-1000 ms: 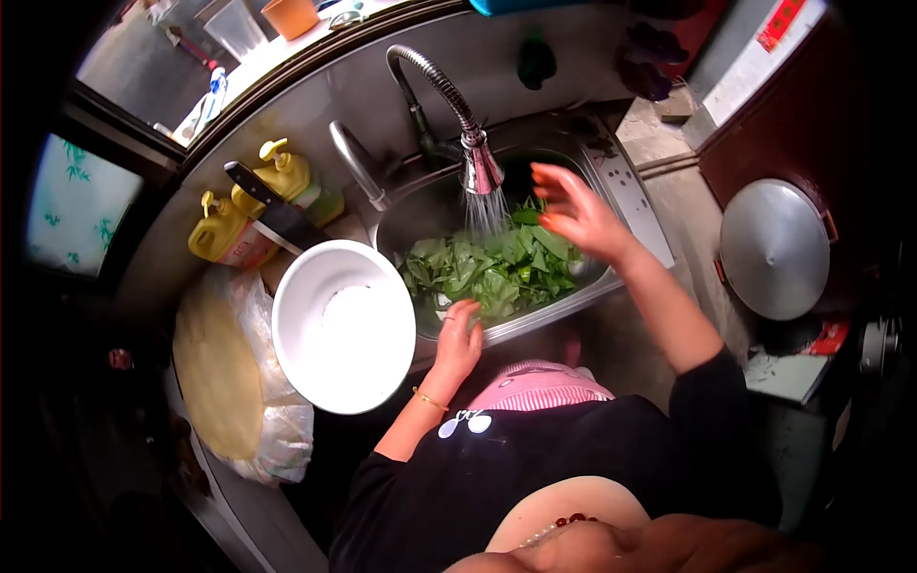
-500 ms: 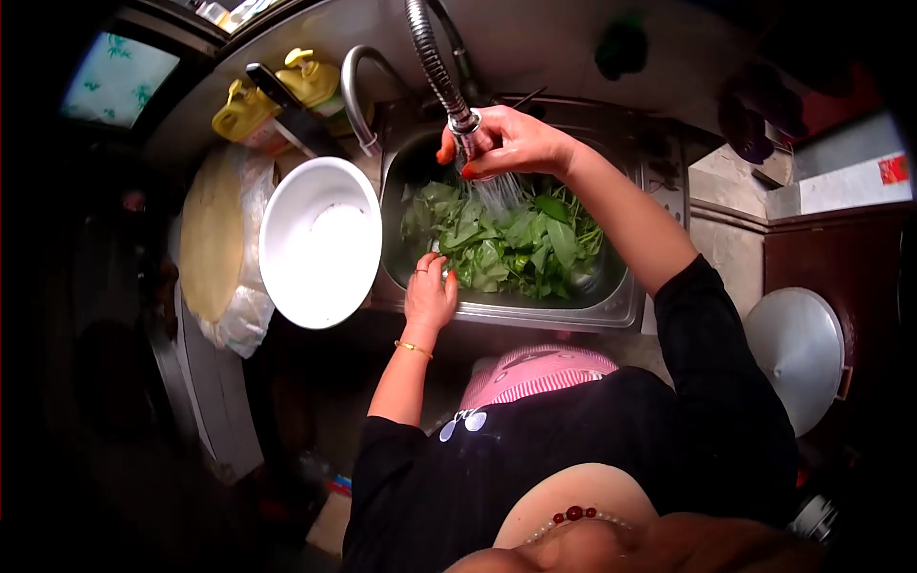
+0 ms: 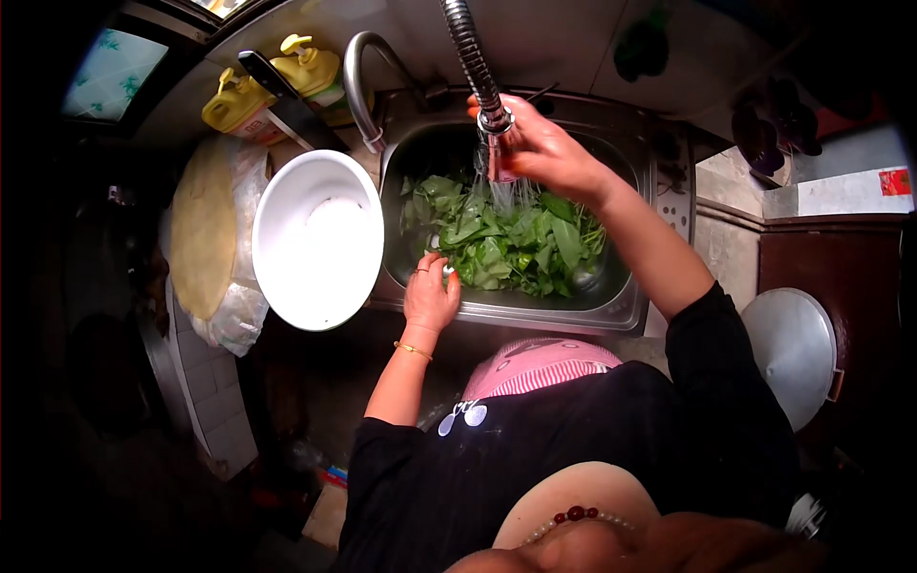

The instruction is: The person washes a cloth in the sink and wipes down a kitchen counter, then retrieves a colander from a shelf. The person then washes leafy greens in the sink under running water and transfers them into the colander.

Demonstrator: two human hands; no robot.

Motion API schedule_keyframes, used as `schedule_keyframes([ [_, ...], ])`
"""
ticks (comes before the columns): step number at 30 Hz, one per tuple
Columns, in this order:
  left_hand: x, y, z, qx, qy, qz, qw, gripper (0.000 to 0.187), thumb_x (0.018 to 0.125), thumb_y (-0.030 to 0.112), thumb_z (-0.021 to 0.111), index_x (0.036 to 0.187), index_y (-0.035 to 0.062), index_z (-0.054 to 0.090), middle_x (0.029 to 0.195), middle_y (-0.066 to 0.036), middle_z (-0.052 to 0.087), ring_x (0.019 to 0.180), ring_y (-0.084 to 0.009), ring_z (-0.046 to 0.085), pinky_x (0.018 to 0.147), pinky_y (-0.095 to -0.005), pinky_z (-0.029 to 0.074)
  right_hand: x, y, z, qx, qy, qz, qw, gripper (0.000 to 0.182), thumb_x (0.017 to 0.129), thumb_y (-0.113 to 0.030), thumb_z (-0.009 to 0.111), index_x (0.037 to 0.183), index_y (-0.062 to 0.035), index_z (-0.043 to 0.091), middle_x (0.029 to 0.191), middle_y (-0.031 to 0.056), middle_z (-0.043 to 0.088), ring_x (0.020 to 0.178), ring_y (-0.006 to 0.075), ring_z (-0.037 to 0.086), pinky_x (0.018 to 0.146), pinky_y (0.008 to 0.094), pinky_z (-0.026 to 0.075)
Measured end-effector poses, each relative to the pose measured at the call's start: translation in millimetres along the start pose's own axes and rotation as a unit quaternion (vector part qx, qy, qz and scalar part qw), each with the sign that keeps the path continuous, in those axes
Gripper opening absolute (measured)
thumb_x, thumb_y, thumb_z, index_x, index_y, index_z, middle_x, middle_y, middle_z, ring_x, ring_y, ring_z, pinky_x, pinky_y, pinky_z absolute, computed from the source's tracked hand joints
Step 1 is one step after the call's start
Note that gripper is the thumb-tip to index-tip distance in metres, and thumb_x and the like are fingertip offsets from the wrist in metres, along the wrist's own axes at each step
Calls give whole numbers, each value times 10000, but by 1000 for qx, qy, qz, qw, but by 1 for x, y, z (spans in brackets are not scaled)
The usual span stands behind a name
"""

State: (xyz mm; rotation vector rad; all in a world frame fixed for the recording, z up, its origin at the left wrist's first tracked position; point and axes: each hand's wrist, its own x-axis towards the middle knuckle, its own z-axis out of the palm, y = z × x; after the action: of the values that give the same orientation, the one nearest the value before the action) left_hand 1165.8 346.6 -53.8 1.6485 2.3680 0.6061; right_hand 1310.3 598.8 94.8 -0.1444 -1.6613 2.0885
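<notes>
Leafy greens fill much of the metal sink, with water spraying down over them. My right hand is closed around the faucet sprayer, which hangs from a coiled spring hose. Its fingers are partly hidden behind the sprayer. At the sink's near left edge is my left hand, beside the leaves. Its fingers are bent around something small and pale by the thumb, too little of which shows to name.
A white basin stands left of the sink, next to a round wooden board partly wrapped in plastic. Behind it are a knife, yellow pump bottles and a second curved faucet. A metal lid stands at right.
My right hand and the sprayer have shifted slightly to the right, and the hand has turned around the sprayer. The spray has moved with it. My left hand stays nearly still.
</notes>
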Motion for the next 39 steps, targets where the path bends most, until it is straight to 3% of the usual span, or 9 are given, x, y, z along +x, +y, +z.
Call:
schedule_keyframes([
  [4,1,-2,0,-7,0,8,1000,284,803,219,593,1027,46,566,1129,-134,566,879,-367,593,765,-443,487,-29,100,-43,0,120,20,993,604,907,-358,520,1377,-27,337,1292,135,482,1195,230,468,1016,362,350],
  [6,2,-3,0,-12,-1,13,1000,283,803,216,591,1024,42,565,1116,-140,571,870,-368,595,761,-445,487,-45,130,-36,-461,63,176,868,704,812,-505,567,1388,-148,374,1364,192,415,1240,349,415,1039,486,317],
  [8,2,-3,0,-13,-3,15,1000,281,802,214,591,1022,41,565,1107,-141,575,864,-368,597,758,-444,488,-61,182,-14,-591,-23,353,726,796,752,-582,558,1421,-218,329,1485,205,207,1334,500,153,984,721,162],
  [14,2,-4,-2,-18,-27,5,999,261,805,193,595,1017,44,568,1089,-134,581,889,-354,594,758,-428,489,-119,181,-45,-674,-186,261,665,658,624,-88,615,1265,-183,500,1358,127,407,1199,349,404,927,532,368],
  [19,1,-4,-1,-19,-25,3,999,257,803,192,594,1012,43,573,1081,-136,586,880,-352,596,755,-429,491,-101,194,-68,-687,26,378,620,575,622,-172,683,1173,-114,529,1183,172,476,1070,357,478,858,486,428],
  [23,4,-2,-4,-15,-37,-4,999,247,803,182,595,1009,47,576,1078,-136,589,887,-353,597,756,-424,493,-68,184,1,-629,-193,408,633,547,675,-328,601,1155,-68,562,1172,228,515,1076,416,511,855,521,442],
  [27,5,-1,-2,-21,-24,3,999,239,804,184,597,1000,49,581,1075,-128,590,876,-346,601,749,-420,495,-10,172,33,-569,-52,324,754,631,737,-295,586,1323,-112,440,1296,240,450,1135,453,474,874,506,449],
  [30,4,-2,-4,-17,-29,-3,999,233,805,185,597,994,50,583,1069,-123,592,868,-342,604,744,-418,497,-9,220,63,-646,-66,172,741,702,745,-301,611,1394,-256,346,1456,207,257,1292,478,263,910,703,313],
  [39,3,-5,-3,-37,-20,2,999,232,807,183,594,990,40,589,1042,-136,601,851,-342,609,741,-413,500,-76,195,-65,-622,-174,319,694,508,677,-99,581,1184,-110,547,1234,183,485,1108,373,457,856,521,408],
])
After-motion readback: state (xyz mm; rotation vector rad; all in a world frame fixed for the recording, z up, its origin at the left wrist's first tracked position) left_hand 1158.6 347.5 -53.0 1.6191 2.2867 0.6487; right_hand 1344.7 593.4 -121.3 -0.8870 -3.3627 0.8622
